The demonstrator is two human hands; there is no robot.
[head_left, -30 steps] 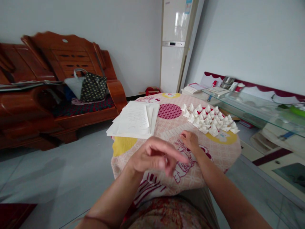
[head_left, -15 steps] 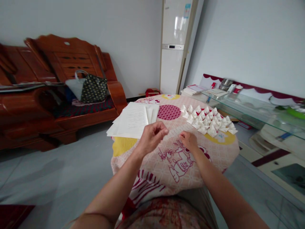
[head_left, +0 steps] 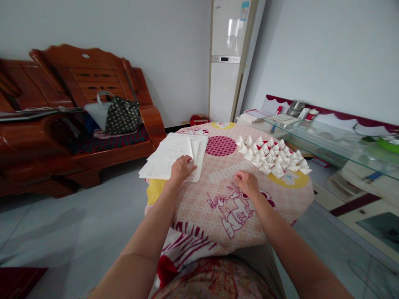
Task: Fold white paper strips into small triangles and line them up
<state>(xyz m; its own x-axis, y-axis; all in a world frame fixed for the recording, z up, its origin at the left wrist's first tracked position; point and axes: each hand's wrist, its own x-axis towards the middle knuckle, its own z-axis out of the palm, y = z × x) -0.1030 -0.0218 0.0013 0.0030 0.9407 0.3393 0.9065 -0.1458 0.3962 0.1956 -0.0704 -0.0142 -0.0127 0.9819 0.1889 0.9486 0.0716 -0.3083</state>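
Observation:
My left hand point(head_left: 183, 169) rests over the right-hand side of a stack of white paper sheets point(head_left: 166, 155), some with lines of print. Its fingers curl toward the thumb above a narrow folded piece of paper point(head_left: 195, 148), and I cannot make out what is between them. My right hand point(head_left: 245, 182) sits low on the tablecloth with its fingers curled closed; anything inside is hidden. Beside it lies a pale strip with crosswise marks point(head_left: 226, 172). Beyond my right hand stand many small folded white paper pieces point(head_left: 274, 155), pointed at the top and grouped in rows.
A pink patterned tablecloth point(head_left: 199, 207) covers the round table. To the right is a glass-topped stand point(head_left: 330, 141) with cups and metal bowls. A wooden sofa point(head_left: 90, 74) holding bags point(head_left: 123, 116) stands left, and a tall white cabinet unit point(head_left: 226, 87) stands behind.
My left hand has moved left and down, from above the middle of the table onto the paper stack. The pale strip now shows more fully. My right hand has stayed nearly still.

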